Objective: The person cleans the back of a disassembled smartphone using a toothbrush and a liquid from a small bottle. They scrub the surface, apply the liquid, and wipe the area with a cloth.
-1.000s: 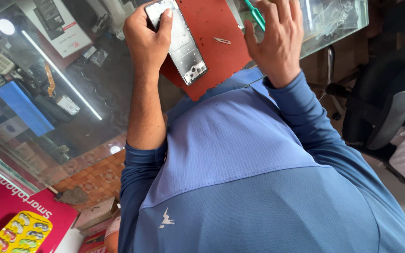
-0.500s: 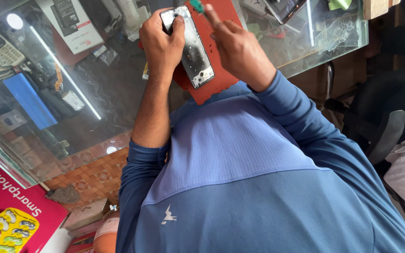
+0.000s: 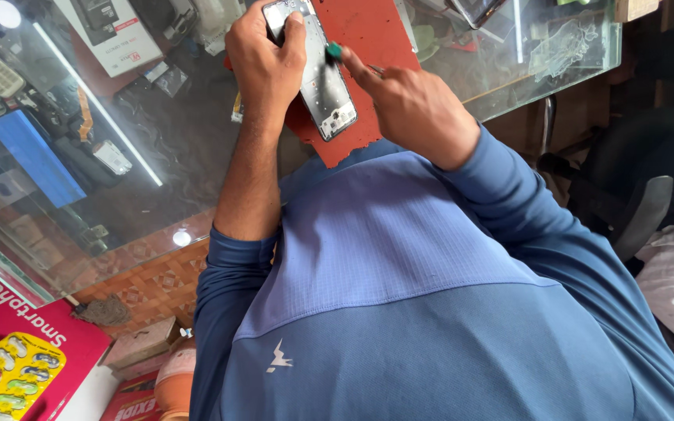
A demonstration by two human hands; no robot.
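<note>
My left hand grips a bare grey phone frame by its upper end, holding it over a red work mat on the glass counter. My right hand pinches a thin tool with a green handle, its tip set against the middle of the phone frame. Both forearms wear blue sleeves, the left one pushed up to the elbow. The top of the phone frame is hidden under my left fingers.
The glass counter shows old phones, a blue box and small parts beneath it. A phone box lies at top left. A pink carton with a yellow blister pack sits at lower left. A dark office chair stands on the right.
My right hand came down from the mat's right side with the green tool and now presses it on the phone frame. The left hand kept its grip.
</note>
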